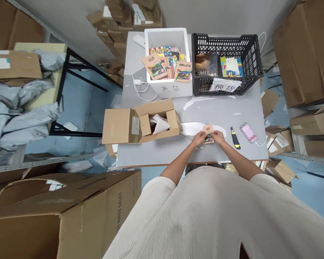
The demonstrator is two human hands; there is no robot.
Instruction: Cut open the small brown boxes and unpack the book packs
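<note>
Near the front edge of the grey table [156,154], a small orange-pink booklet [208,128] with a dark picture is held between both hands. My left hand [199,138] has its fingers closed on the booklet's left side. On the opposite side, my right hand [218,137] pinches its right edge. An open cardboard box [162,135] with white packing material inside stands to the left, beside a closed brown box [117,126]. A yellow and black box cutter [235,138] lies to the right of my right hand.
Behind are a white foam bin [170,88] of booklets and a black crate [255,64] of books. A pink blurred item [248,132] with a cable lies at right. Large cartons [97,216] stand lower left; grey parcels [29,118] fill the left shelf.
</note>
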